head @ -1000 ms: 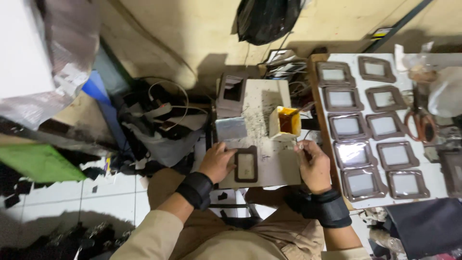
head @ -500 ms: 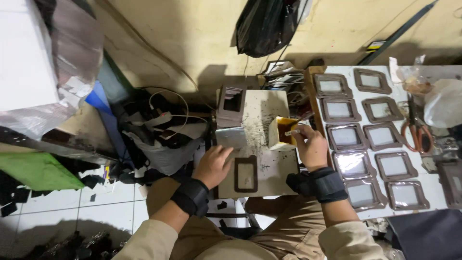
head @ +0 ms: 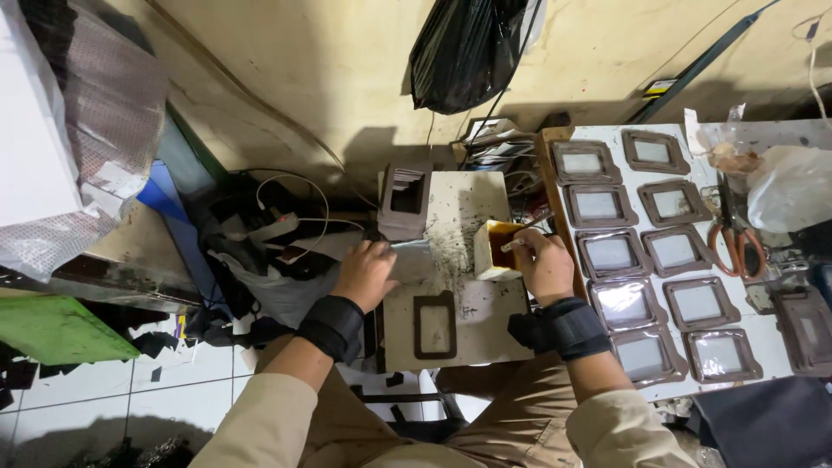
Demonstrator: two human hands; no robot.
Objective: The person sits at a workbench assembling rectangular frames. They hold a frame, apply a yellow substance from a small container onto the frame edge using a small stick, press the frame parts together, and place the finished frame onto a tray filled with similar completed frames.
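Observation:
My right hand [head: 543, 263] grips a thin brush [head: 520, 236] whose tip dips into a small yellow glue pot [head: 492, 250] on the pale work board [head: 485, 325]. At the board's left edge my left hand [head: 366, 272] rests on a clear plastic sheet [head: 412, 261], fingers spread over it. A dark brown frame-shaped piece [head: 435, 325] lies flat on the board in front of me, between my two hands. Both wrists wear black bands.
A stack of brown frame pieces [head: 405, 198] stands behind the board. To the right a white panel [head: 763, 334] carries several finished frames with clear windows. Orange-handled scissors [head: 735, 244], a white bag [head: 793, 186], a black bag [head: 464, 52] on the wall, cables and scraps at left.
My right hand moved up from the board's lower right to the yellow pot with the brush. My left hand shifted off the frame piece, up to the plastic sheet.

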